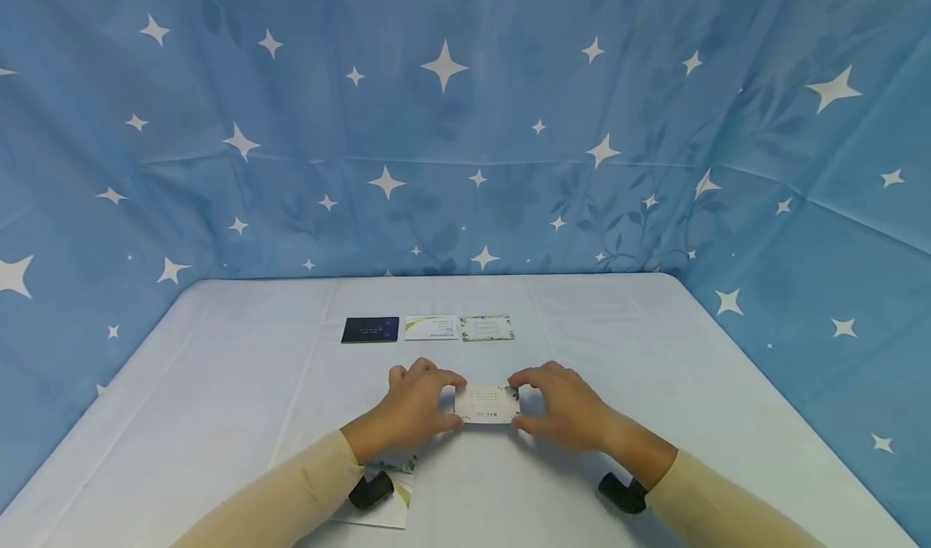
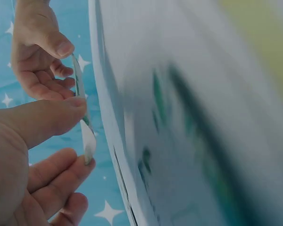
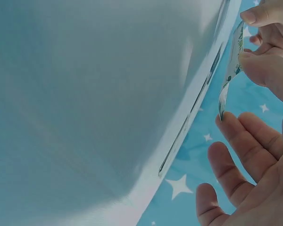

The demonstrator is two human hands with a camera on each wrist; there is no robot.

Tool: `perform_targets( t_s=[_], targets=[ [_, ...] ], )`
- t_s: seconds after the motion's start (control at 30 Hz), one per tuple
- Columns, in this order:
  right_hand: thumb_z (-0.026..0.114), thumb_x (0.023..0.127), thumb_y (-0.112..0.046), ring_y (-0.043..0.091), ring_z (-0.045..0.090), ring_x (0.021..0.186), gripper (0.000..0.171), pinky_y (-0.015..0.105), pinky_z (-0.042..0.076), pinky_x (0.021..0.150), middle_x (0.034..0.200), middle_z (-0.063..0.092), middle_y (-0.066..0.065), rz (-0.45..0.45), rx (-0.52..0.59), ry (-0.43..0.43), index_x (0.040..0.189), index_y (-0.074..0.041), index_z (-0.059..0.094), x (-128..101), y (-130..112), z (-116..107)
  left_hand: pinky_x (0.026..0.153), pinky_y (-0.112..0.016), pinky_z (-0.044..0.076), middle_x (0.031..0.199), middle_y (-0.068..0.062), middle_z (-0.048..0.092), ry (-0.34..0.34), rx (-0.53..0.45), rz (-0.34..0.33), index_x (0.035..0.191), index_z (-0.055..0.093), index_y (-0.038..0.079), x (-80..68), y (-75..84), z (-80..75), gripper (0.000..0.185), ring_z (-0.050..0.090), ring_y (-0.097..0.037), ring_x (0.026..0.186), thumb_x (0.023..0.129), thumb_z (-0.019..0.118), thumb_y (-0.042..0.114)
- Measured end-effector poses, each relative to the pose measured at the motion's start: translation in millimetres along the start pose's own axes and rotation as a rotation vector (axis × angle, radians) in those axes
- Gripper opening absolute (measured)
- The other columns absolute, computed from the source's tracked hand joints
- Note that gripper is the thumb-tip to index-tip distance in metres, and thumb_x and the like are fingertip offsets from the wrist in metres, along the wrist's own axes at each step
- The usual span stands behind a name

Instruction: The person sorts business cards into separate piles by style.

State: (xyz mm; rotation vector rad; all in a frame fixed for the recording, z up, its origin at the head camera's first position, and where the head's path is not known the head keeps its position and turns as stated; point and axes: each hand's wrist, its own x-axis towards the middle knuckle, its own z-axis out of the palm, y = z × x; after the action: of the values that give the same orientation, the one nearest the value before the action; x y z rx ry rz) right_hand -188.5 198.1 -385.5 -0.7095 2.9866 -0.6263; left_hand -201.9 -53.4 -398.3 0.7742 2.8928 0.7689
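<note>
Star-printed blue cloth backs the pale counter [image 1: 655,386], where you hold a thin, flat, glossy white card [image 1: 486,405] just above it, long axis running nine to three o'clock, your left hand [image 1: 414,406] and right hand [image 1: 563,406] equally near, their fingers [image 2: 56,115] pinching its short ends.
</note>
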Motion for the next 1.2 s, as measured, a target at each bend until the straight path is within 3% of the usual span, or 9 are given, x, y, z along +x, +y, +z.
perform_targets(
  t_s=[0.43,0.67,1.0,1.2],
  targets=[
    [0.081,0.085,-0.03,0.027,0.056,0.106,0.047,0.047,0.045,0.091,0.119,0.066,0.006,-0.019,-0.102,0.032,0.126,-0.012,0.067,45.2,19.1,-4.7,0.088,-0.049,0.024,0.113,0.0,0.066,-0.018,0.063,-0.001,0.129,0.068,0.017,47.7,-15.2,-16.2,0.048,0.046,-0.021,0.112,0.085,0.082,0.03],
    [0.079,0.086,-0.028,0.028,0.055,0.103,0.049,0.048,0.046,0.091,0.121,0.064,0.012,0.019,-0.116,0.023,0.13,-0.011,0.065,67.0,26.3,-15.3,0.088,-0.048,0.023,0.115,-0.001,0.066,-0.022,0.11,-0.01,0.13,0.067,0.017,74.3,-18.2,-21.7,0.047,0.045,-0.022,0.113,0.088,0.08,0.031],
    [0.075,0.089,-0.025,0.03,0.054,0.104,0.05,0.048,0.046,0.089,0.119,0.063,0.015,0.066,-0.07,-0.017,0.135,-0.01,0.062,92.7,47.4,-20.1,0.09,-0.048,0.023,0.118,0.003,0.066,-0.036,0.106,-0.057,0.131,0.067,0.019,104.9,-23.0,-19.1,0.046,0.045,-0.023,0.118,0.089,0.077,0.033],
    [0.073,0.09,-0.025,0.031,0.052,0.112,0.052,0.049,0.044,0.097,0.125,0.059,0.016,0.137,-0.027,-0.079,0.138,-0.011,0.059,108.8,59.1,-18.3,0.092,-0.048,0.023,0.123,0.002,0.064,-0.055,0.104,-0.099,0.133,0.065,0.019,120.8,-29.2,-11.6,0.047,0.043,-0.023,0.122,0.09,0.076,0.033]
  ],
)
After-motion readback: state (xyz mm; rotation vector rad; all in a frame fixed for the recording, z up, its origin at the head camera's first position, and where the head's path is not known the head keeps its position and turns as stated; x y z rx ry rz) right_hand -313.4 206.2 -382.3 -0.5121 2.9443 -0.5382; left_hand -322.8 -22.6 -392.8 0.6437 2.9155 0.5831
